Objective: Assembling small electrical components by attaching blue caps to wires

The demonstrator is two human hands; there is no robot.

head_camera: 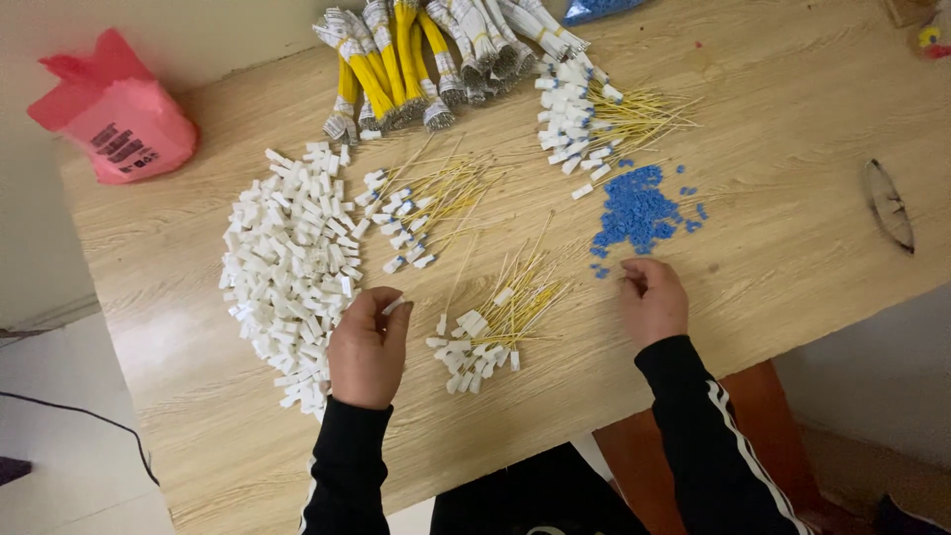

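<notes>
1. While the left hand (369, 349) rested near the table's front edge, its thumb and forefinger pinched one small white plastic piece (394, 306), the other fingers curled in.
2. That hand lay just beside the big heap of white pieces (289, 266), which spread along the left part of the wooden table (792, 198).
3. The right hand (652, 300) sat near the front edge too, fingers bent narrow at the edge of the pile of blue bits (636, 212); whether it held one I could not tell.
4. Between the hands lay a small bunch of yellow wires (500, 317) with white ends.
5. Two more such bunches (421, 203) lay toward the middle and back.
6. Bundled yellow and white cables (426, 54) lay at the back edge.
7. A pink bag (119, 114) sat at the back left corner.
</notes>
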